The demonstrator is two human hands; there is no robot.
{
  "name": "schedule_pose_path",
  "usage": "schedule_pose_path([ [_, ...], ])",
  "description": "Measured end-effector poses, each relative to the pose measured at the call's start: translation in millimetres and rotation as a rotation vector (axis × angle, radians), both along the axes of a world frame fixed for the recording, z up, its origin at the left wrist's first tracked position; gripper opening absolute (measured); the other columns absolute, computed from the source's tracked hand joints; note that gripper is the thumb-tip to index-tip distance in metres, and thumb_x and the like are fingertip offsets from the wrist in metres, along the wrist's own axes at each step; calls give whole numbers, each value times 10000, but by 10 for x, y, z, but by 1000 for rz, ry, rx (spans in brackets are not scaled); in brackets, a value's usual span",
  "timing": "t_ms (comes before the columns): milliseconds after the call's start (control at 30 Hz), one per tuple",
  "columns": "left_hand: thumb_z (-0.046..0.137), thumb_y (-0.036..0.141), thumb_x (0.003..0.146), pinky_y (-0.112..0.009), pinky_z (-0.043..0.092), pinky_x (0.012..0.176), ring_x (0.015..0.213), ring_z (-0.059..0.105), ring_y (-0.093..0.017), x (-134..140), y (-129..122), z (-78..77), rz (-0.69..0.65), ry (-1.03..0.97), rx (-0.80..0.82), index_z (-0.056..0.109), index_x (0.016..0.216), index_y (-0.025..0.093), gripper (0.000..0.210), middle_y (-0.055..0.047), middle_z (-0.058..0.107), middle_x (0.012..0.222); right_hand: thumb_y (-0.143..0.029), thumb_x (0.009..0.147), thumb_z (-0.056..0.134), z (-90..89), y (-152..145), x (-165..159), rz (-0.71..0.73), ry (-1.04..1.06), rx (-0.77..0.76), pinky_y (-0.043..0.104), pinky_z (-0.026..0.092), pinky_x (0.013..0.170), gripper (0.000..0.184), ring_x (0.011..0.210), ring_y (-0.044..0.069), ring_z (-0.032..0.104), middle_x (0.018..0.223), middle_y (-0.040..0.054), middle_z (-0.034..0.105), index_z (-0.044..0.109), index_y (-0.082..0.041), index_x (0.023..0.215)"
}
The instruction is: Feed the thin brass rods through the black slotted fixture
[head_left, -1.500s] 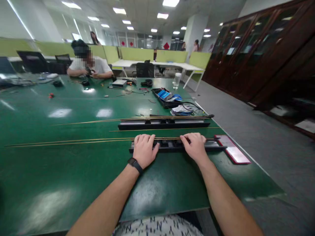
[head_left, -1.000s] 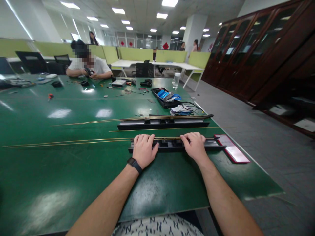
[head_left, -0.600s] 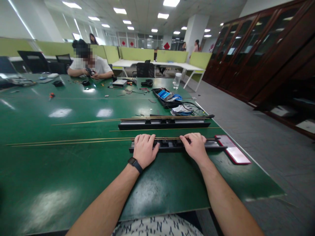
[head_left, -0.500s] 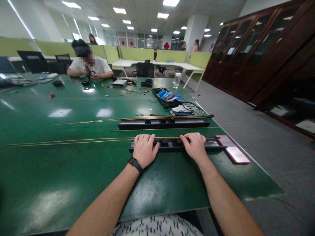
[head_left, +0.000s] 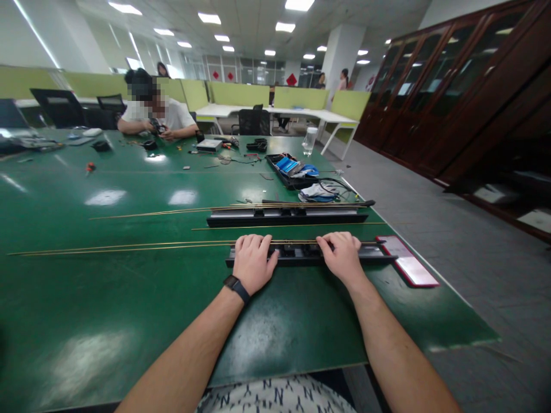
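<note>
Rail, black with silver-grey inside, lies crosswise on the green table, straight ahead of me, near the table's right end. Left hand set palm down over its left part, fingers reaching to the far edge, thumb spread to the right; how hard it presses or clasps, I cannot tell. Right hand over the right part, thumb and forefinger drawn near each other at the far edge; whether they pinch anything, I cannot tell. Dark fittings sit in the channel between my hands.

Long, thin brass rods run along the far edge and stretch well out to the left across the tabletop. Dark watch on my left wrist.

Beyond: a lone rod, then a second rail with more rods along its far side. Red-edged panel just beside the near rail's right end. Farther off, a black tray holding blue items. Across the table, a person in a white top handles something dark.
</note>
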State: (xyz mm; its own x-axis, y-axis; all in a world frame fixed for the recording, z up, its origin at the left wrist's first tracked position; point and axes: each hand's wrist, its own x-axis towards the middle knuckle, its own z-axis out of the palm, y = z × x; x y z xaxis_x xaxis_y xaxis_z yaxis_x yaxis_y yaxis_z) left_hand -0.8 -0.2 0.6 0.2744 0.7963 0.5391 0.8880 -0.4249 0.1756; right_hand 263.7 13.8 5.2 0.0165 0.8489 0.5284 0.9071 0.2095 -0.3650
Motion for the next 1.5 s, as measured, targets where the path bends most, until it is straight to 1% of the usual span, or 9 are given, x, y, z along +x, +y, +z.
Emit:
schedule_pose_path([
  [233,542,413,980,-484,368,1022,1108,586,-294,7,-2,7,0,-9,-6,627,1251,219,344,-110,696,1103,-496,975,547,-43,11,16,-2,-4,8,412,262,929,346,967,232,556,871,37,732,692,-240,794],
  [700,533,410,983,-482,361,1025,1123,584,-296,2,-5,8,1,1,-6,622,1262,215,352,-115,692,1117,-448,986,531,-38,12,16,-13,-25,10,404,255,907,335,958,233,541,853,42,726,675,-232,774],
  [933,536,416,982,-490,361,1026,1121,583,-298,5,-1,3,-4,-3,-8,622,1263,210,359,-117,695,1116,-496,980,533,-33,8,9,-5,-6,18,417,264,916,351,972,247,546,878,50,740,690,-239,801],
  [1267,529,414,985,-488,360,1032,1123,581,-294,1,0,3,-5,-10,-6,627,1263,212,358,-116,695,1115,-485,980,534,-55,28,6,-21,3,9,418,262,920,356,977,246,556,871,47,739,678,-236,770],
  [1500,531,411,983,-490,359,1034,1129,582,-297,0,1,7,-2,-4,-12,624,1257,213,351,-115,694,1114,-433,986,534,-34,14,1,-15,-20,2,411,269,900,323,969,238,549,859,46,727,663,-229,771],
])
